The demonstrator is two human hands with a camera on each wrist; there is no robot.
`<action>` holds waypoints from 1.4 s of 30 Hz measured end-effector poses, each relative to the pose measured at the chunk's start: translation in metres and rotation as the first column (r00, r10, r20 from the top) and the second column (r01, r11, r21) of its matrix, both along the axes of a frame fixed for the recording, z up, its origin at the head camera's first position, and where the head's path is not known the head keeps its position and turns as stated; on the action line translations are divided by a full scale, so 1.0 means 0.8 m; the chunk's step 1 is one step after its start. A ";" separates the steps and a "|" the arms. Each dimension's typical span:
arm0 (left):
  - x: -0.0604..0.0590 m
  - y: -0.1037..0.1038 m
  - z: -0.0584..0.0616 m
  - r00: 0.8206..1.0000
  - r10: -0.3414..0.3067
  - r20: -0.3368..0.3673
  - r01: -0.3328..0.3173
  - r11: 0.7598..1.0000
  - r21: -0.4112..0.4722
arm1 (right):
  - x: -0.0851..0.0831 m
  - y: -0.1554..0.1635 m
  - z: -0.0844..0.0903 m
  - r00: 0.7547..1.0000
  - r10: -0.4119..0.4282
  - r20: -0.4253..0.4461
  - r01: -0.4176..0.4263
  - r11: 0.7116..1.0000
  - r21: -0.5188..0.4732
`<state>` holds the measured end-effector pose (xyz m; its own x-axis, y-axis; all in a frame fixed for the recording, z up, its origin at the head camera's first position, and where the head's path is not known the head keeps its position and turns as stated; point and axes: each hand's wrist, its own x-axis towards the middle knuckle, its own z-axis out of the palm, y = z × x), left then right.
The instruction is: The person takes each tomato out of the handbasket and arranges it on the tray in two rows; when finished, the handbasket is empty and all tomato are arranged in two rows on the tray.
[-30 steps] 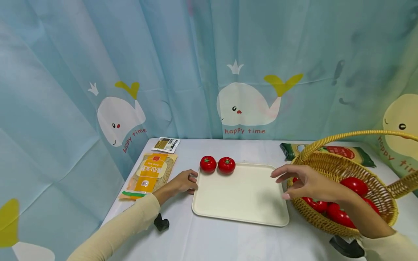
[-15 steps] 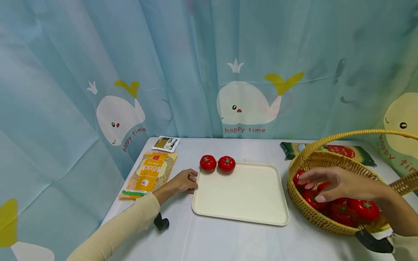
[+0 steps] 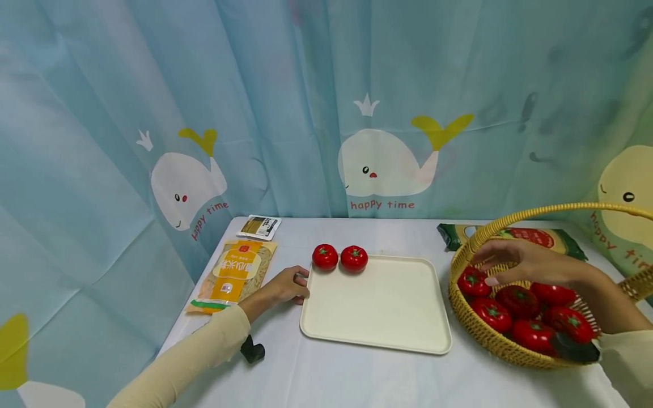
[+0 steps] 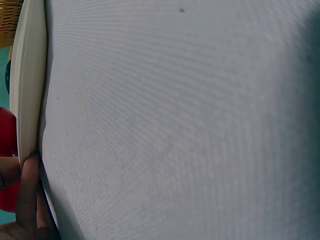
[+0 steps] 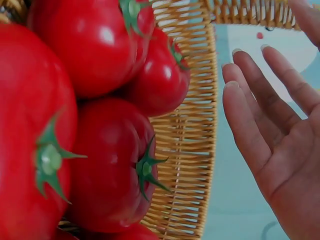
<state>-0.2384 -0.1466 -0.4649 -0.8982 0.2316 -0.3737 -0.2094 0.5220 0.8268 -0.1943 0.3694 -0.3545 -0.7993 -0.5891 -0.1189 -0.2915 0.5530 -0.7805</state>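
My left hand (image 3: pixel 289 284) grips the left rim of a cream tray (image 3: pixel 377 317); in the left wrist view, thumb and fingers (image 4: pixel 29 192) pinch the tray's edge (image 4: pixel 31 75). Two red tomatoes with green stems, a left one (image 3: pixel 325 256) and a right one (image 3: pixel 353 258), sit at the tray's back left corner. Over the wicker basket (image 3: pixel 476 334) hovers my right hand (image 3: pixel 530 262), fingers spread and holding nothing, close to the leftmost tomato (image 3: pixel 473 281) inside. Several more tomatoes (image 5: pixel 112 165) fill the basket; the right wrist view shows the open palm (image 5: pixel 295 155) beyond its rim.
The basket's tall handle (image 3: pixel 553 208) arches over its contents. A green package (image 3: pixel 546 241) lies behind it. At the left of the table are a yellow noodle bag (image 3: pixel 236 272) and a small packet (image 3: pixel 259 226). A blue whale-print curtain (image 3: pixel 306 113) hangs behind.
My right hand has moved from beside the tray's right edge to above the basket, then toward its back, uncovering more tomatoes. The left hand and tray have stayed in place.
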 end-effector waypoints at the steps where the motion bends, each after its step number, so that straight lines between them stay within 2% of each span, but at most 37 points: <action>1: 0.000 0.000 0.000 1.000 0.002 0.001 -0.002 1.000 0.005 | -0.003 0.001 -0.001 1.000 -0.010 0.001 0.010 1.000 0.010; 6: 0.001 0.001 0.000 1.000 0.000 0.000 0.000 1.000 0.016 | -0.016 0.007 -0.008 0.999 -0.049 0.016 0.048 0.998 0.051; 16: 0.002 0.002 0.001 1.000 0.002 -0.006 -0.002 1.000 0.005 | -0.036 0.016 -0.019 0.998 -0.024 0.051 0.021 0.998 0.067; 23: 0.000 0.001 0.001 1.000 0.007 0.015 -0.007 1.000 -0.013 | -0.048 0.012 -0.028 0.997 -0.033 0.065 0.024 0.989 0.143; 27: -0.001 0.001 0.000 1.000 0.006 0.010 -0.006 1.000 -0.015 | -0.054 0.010 -0.035 0.998 -0.015 0.064 0.004 0.985 0.173; 34: -0.002 0.002 -0.001 1.000 0.003 0.009 -0.003 1.000 0.002 | -0.061 0.008 -0.043 0.991 0.022 0.135 -0.046 0.984 0.174; 38: -0.002 0.001 -0.001 1.000 0.000 0.008 0.000 1.000 0.014 | -0.063 0.007 -0.044 0.988 0.047 0.147 -0.075 0.979 0.190; 42: -0.002 0.001 0.000 1.000 -0.001 0.002 0.001 1.000 0.026 | -0.062 0.003 -0.043 0.988 0.030 0.152 -0.068 0.967 0.247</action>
